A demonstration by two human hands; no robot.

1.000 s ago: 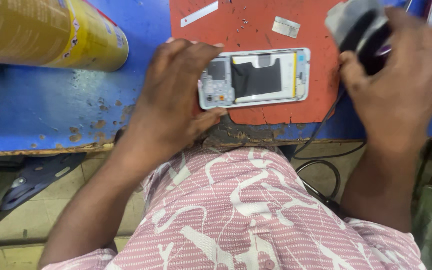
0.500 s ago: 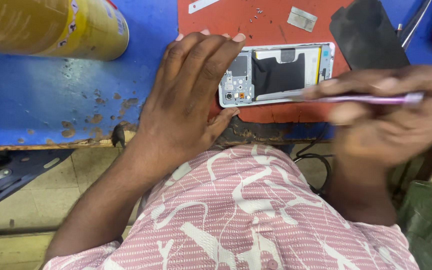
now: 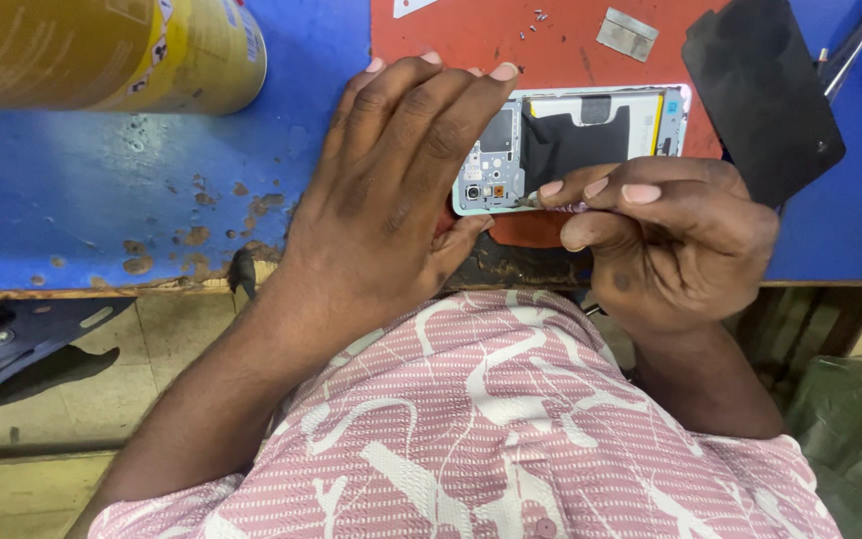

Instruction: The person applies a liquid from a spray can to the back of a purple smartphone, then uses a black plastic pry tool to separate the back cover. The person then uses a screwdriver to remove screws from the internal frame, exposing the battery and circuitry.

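- The opened phone (image 3: 591,140) lies face down on the red mat (image 3: 471,40) near the front edge of the blue desk (image 3: 102,190), its back cover off and its insides bare: I see the dark battery cover, the metal frame and the camera parts at its left end.
- My left hand (image 3: 391,190) lies flat over the phone's left end, fingers spread and pressing down to pin it; it grips nothing.
- My right hand (image 3: 670,235) is closed around a thin purple-handled tool (image 3: 556,207), pinched between thumb and fingers, with its tip at the phone's lower edge, just beside the camera parts.
- As I judge it, the work is partway: the black back panel (image 3: 760,95) already lies apart on the desk, right of the phone, and a small metal plate (image 3: 627,33) and a few tiny screws (image 3: 539,15) rest loose on the mat above it.
- The board and battery look to be in place, so the inner parts remain to be worked.
- I cannot tell whether the tool tip sits on a screw or a connector; my fingers hide it.
- A yellow roll (image 3: 112,50) lies at the desk's far left, well apart.
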